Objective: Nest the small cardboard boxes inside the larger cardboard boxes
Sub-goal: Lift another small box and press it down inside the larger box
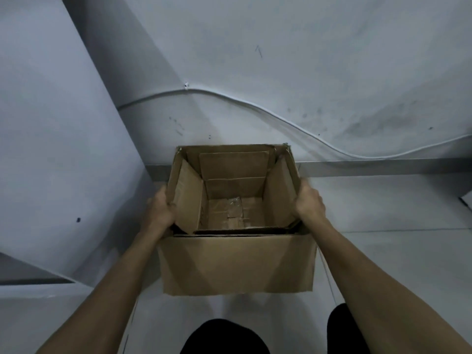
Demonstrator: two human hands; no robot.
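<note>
An open brown cardboard box (237,264) stands on the floor in the middle of the view, its near wall facing me. A slightly smaller open box (235,164) sits inside it, its rim standing above the outer one; its flaps are folded inward and tape shows on its bottom. My left hand (159,210) grips the left wall of the inner box. My right hand (309,204) grips its right wall. My fingers are hidden behind the cardboard.
A pale wall rises just behind the boxes, with a white cable (255,104) clipped along it. A grey skirting strip (383,168) runs along the floor's edge. A slanted white surface (51,123) stands at the left. My dark-clad knees (224,338) are at the bottom.
</note>
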